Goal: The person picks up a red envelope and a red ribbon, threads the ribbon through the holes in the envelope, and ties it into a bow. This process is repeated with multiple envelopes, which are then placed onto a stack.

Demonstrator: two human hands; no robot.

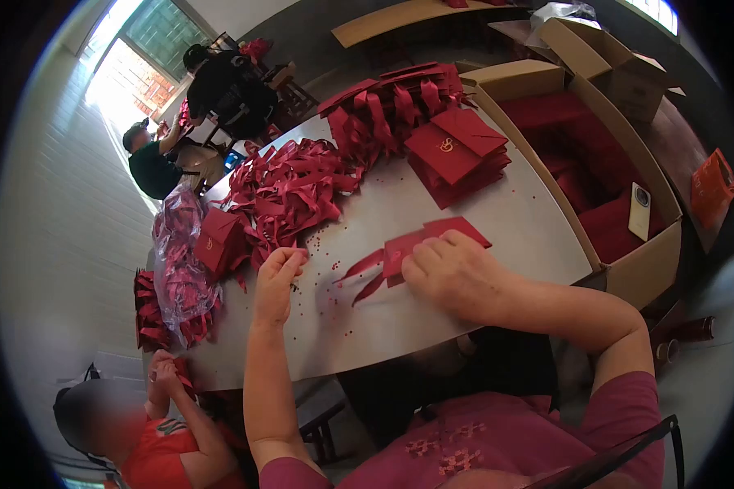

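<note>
The person's right hand (453,273) grasps a red packet (396,253) on the bench (532,220), its fingers curled over the packet and slightly blurred. Two ribbon ends (370,288) trail from the packet's left side. The left hand (277,279) hangs apart from it, fingers bent and thumb pressed against them; a bit of red shows at the tips, but whether it is gripped cannot be told. Small red specks (334,265) dot the bench between the two hands.

Beyond the right hand sits a stack of red packets (455,151), the top one bearing a gold emblem. Beyond the left hand spreads a heap of red ribbons (289,191), with a clear plastic bag (183,257) of red material to its left. At the bench's right edge stands an open cardboard box (644,273) with red contents, and a pale phone (640,213) lies at its near right wall.

A co-worker in a red shirt (167,458) sits at the lower left, and two people in dark clothes (230,91) are farther back.
</note>
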